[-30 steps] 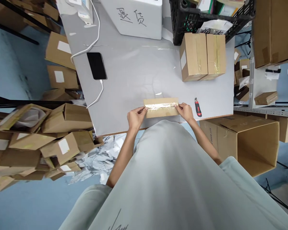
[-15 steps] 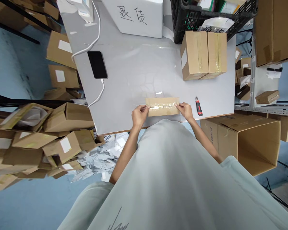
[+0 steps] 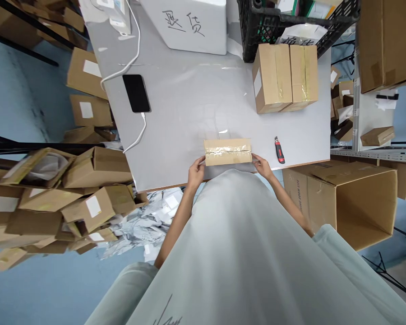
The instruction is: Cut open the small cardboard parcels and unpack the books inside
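At both ends of the taped box (image 3: 228, 158), your left hand (image 3: 196, 173) and right hand (image 3: 263, 168) are flanking it; whether either grip is clamping, I cannot tell. It is showing over the tabletop (image 3: 189, 104)'s near side; supporting both ends evenly is likely serving you best, the cutter (image 3: 279, 151) lying clear rightward.

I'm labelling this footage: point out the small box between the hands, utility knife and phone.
Small box (image 3: 228, 152): head view, taped face.
Utility knife (image 3: 279, 151): head view, handle.
Phone (image 3: 136, 93): head view, dark screen.
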Action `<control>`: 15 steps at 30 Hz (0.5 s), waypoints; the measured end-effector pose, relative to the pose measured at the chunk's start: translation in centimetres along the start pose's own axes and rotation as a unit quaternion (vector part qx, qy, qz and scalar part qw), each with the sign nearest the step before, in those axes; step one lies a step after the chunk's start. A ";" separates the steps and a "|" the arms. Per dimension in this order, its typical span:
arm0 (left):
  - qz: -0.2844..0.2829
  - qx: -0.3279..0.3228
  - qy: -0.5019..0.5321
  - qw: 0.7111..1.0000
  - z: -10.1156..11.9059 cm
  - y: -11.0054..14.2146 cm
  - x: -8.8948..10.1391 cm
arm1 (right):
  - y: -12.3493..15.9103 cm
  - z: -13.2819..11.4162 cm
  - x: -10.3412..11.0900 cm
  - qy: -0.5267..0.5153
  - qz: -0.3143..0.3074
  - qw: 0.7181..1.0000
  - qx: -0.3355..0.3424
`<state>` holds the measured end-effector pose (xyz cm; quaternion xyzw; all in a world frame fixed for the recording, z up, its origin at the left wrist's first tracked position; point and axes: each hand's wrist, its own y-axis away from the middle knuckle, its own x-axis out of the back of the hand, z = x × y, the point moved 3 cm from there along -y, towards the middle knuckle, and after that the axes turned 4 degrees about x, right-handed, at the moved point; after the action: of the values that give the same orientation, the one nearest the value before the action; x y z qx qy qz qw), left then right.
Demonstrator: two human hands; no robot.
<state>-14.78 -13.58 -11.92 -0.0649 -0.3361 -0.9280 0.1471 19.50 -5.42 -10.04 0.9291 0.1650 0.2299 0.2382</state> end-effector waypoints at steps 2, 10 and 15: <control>-0.006 -0.006 -0.015 1.000 -0.2 0.5 -0.3 | 0.5 0.2 -0.6 -0.006 -0.015 1.000 0.011; 0.054 -0.081 -0.059 0.993 3.3 1.3 0.2 | 0.5 -3.5 -0.5 0.049 0.023 0.997 0.063; 0.054 -0.078 -0.072 0.993 4.3 -0.4 -0.1 | -1.8 -5.4 0.6 0.108 0.063 0.991 0.052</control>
<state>-14.77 -10.53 -8.92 -0.1610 -0.2681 -0.9350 0.1673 16.93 -1.73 -6.57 0.9183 0.1422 0.3351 0.1555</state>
